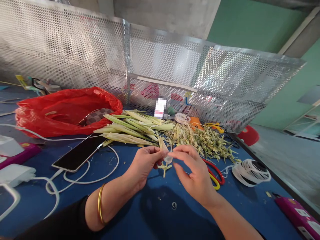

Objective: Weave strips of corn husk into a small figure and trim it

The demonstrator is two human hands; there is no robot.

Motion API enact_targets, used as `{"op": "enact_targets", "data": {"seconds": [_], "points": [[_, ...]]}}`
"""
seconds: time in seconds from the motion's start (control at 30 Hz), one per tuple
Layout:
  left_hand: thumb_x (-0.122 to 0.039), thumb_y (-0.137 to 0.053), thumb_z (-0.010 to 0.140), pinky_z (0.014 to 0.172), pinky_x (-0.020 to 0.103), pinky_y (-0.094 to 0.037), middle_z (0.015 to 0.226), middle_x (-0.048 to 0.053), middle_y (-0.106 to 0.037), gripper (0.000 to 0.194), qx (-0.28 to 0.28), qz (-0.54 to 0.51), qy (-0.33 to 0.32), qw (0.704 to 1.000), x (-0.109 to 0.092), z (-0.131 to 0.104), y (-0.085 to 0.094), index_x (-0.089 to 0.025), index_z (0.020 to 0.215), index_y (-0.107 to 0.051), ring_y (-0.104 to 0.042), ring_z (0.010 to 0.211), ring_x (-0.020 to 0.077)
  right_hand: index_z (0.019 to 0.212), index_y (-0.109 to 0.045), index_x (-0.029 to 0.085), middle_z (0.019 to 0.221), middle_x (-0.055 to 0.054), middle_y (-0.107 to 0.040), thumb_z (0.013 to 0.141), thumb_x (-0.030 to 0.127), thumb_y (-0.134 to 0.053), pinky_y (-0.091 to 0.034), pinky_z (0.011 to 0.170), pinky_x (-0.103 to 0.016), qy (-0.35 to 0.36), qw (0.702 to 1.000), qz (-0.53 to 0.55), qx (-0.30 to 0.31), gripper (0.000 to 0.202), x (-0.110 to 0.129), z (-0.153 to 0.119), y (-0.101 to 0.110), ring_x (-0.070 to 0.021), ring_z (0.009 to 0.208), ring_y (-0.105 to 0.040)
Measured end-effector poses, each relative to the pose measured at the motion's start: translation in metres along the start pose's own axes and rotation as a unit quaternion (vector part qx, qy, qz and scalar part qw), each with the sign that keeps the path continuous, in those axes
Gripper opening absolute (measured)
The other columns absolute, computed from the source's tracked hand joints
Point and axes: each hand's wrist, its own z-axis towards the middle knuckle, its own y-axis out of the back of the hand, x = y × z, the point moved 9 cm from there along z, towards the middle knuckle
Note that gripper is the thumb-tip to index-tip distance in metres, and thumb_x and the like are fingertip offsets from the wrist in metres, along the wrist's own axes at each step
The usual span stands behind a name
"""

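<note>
My left hand [147, 161] pinches a small pale husk piece [163, 146] upright near the middle of the view. Beside it, my right hand [191, 166] has its fingers spread, with a fingertip at the edge of a whitish translucent bit [168, 158] by the husk piece. Whether the right fingers grip that bit is hard to see. Just below the hands is a small cross-shaped green piece [164, 167]. Long pale-green husks [130, 128] lie in a pile behind my left hand. A heap of small trimmed pieces [210, 141] lies behind my right hand.
A red plastic bag [62, 106] stands at the left, near a phone [80, 151] with a white cable [113, 170]. Right of my right hand are red and yellow handles [221, 176], a thread spool [250, 173] and a purple power strip [297, 213]. Perforated metal panels [165, 56] stand behind.
</note>
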Motion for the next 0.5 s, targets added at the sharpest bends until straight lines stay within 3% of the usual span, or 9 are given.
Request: {"op": "enact_targets", "data": {"seconds": [0.1,0.23,0.37,0.5], "points": [[-0.037,-0.075,0.058,0.044,0.022,-0.027,0.047,-0.004,-0.047,0.028,0.011,0.008,0.0,1.0,0.0,0.0,-0.002,-0.017,0.051,-0.058,-0.037,0.045,0.0073,0.103,-0.062,0.023,0.11,-0.01,-0.053,0.084,0.012,-0.056,-0.05,0.08,-0.035,0.06,0.995,-0.081,-0.007,0.023,0.009,0.0,0.003,-0.0175,0.089,-0.058],[-0.036,-0.077,0.056,0.045,0.023,-0.029,0.046,-0.003,-0.047,0.027,0.021,0.003,0.014,1.0,0.0,-0.003,-0.005,-0.017,0.05,-0.058,-0.038,0.045,0.0079,0.085,-0.066,0.023,0.094,-0.005,-0.061,0.085,0.013,-0.057,-0.046,0.074,-0.032,0.092,0.984,-0.148,-0.031,0.013,0.016,-0.001,0.007,-0.0156,0.081,-0.059],[-0.045,-0.075,0.059,0.048,0.022,-0.036,0.055,0.001,-0.055,0.031,0.051,-0.026,0.043,0.997,0.004,-0.006,-0.011,-0.015,0.058,-0.064,-0.047,0.052,0.0104,0.084,-0.067,0.022,0.088,-0.004,-0.065,0.085,0.01,-0.056,-0.043,0.072,-0.029,0.132,0.971,-0.197,-0.041,0.017,0.025,-0.002,0.006,-0.0136,0.076,-0.059],[-0.037,-0.079,0.056,0.05,0.021,-0.039,0.058,0.0,-0.056,0.027,0.061,-0.025,0.047,0.997,0.008,-0.006,-0.013,-0.015,0.06,-0.064,-0.051,0.056,0.0107,0.085,-0.068,0.021,0.087,-0.004,-0.068,0.086,0.009,-0.055,-0.041,0.075,-0.029,0.158,0.96,-0.229,-0.039,0.018,0.03,-0.002,0.003,-0.0127,0.075,-0.061]]}}
